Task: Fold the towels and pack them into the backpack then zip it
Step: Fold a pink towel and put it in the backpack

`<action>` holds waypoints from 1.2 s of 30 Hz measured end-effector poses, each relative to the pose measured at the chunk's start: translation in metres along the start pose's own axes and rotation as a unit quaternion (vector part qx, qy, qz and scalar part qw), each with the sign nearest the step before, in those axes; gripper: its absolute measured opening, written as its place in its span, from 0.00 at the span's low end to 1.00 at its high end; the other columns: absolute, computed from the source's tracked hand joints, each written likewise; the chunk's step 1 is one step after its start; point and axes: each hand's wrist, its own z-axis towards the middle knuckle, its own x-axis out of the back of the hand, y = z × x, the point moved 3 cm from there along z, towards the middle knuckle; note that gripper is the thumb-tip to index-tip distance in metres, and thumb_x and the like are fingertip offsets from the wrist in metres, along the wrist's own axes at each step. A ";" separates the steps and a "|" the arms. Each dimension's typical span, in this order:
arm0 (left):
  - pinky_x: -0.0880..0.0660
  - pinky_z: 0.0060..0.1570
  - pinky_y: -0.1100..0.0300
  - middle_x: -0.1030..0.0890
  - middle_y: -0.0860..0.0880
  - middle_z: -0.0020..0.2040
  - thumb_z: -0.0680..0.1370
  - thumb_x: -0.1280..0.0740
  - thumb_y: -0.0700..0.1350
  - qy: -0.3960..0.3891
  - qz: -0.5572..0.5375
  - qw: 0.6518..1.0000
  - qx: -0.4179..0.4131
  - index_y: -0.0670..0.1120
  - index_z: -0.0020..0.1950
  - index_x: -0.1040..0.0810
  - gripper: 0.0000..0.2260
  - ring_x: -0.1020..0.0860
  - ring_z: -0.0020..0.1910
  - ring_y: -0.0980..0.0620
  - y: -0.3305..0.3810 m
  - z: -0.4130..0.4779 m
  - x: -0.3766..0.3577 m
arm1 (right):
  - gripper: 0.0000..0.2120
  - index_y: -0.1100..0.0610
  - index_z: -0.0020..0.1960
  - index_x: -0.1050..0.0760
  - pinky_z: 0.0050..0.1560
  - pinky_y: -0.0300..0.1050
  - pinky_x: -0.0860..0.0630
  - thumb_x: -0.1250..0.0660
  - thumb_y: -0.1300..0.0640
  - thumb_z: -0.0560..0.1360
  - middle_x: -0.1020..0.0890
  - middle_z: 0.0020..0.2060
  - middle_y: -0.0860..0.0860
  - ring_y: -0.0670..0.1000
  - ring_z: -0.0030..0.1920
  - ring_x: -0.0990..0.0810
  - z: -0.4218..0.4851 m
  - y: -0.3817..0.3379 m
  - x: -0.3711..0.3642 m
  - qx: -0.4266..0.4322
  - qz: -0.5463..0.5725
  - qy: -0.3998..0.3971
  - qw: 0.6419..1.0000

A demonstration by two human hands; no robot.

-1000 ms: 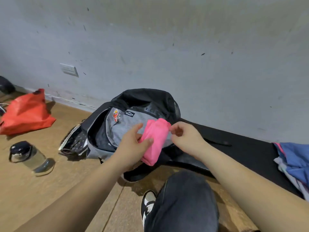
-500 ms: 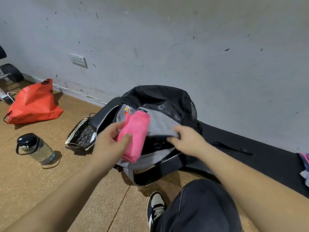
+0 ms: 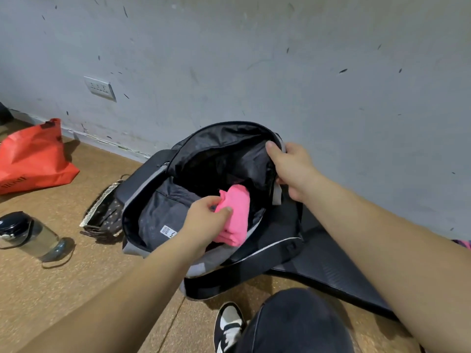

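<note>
A black and grey backpack (image 3: 158, 207) lies on the floor against the wall with its main compartment gaping open. My right hand (image 3: 290, 169) grips the upper edge of the opening and holds it up. My left hand (image 3: 204, 220) is shut on a folded pink towel (image 3: 235, 215), which sits at the mouth of the compartment, its far end partly inside. The bottom of the compartment is dark and hidden.
A red bag (image 3: 33, 159) lies at the left by the wall. A clear bottle with a black cap (image 3: 28, 235) lies on the brown floor. A dark patterned pouch (image 3: 104, 212) rests beside the backpack. A black mat (image 3: 331, 263) stretches right. My knee (image 3: 293, 322) and shoe (image 3: 229, 324) are below.
My right hand let go of the towel and lifted the backpack's flap open. My left hand carried the pink towel down into the mouth of the compartment.
</note>
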 end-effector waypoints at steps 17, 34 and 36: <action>0.26 0.62 0.58 0.21 0.55 0.61 0.77 0.26 0.46 0.062 0.203 0.946 -0.244 0.51 0.62 0.17 0.13 0.23 0.61 0.56 -0.013 0.010 -0.015 | 0.12 0.56 0.55 0.24 0.40 0.49 0.32 0.33 0.67 0.74 0.27 0.53 0.55 0.60 0.51 0.25 0.002 0.037 0.007 0.296 -0.509 0.034 0.808; 0.40 0.79 0.40 0.45 0.46 0.85 0.85 0.44 0.61 -0.108 0.515 0.842 -0.122 0.58 0.81 0.37 0.24 0.48 0.84 0.40 0.038 0.061 -0.031 | 0.09 0.47 0.57 0.20 0.46 0.36 0.24 0.37 0.55 0.82 0.14 0.48 0.43 0.46 0.41 0.14 -0.027 0.048 0.037 0.105 -0.237 -0.067 0.964; 0.27 0.67 0.44 0.28 0.46 0.73 0.84 0.41 0.58 -0.072 0.537 0.825 -0.159 0.54 0.73 0.26 0.19 0.32 0.75 0.40 0.052 0.048 -0.035 | 0.11 0.46 0.54 0.19 0.51 0.36 0.24 0.38 0.57 0.81 0.12 0.46 0.49 0.41 0.45 0.16 -0.031 0.042 0.049 0.115 -0.219 -0.053 0.967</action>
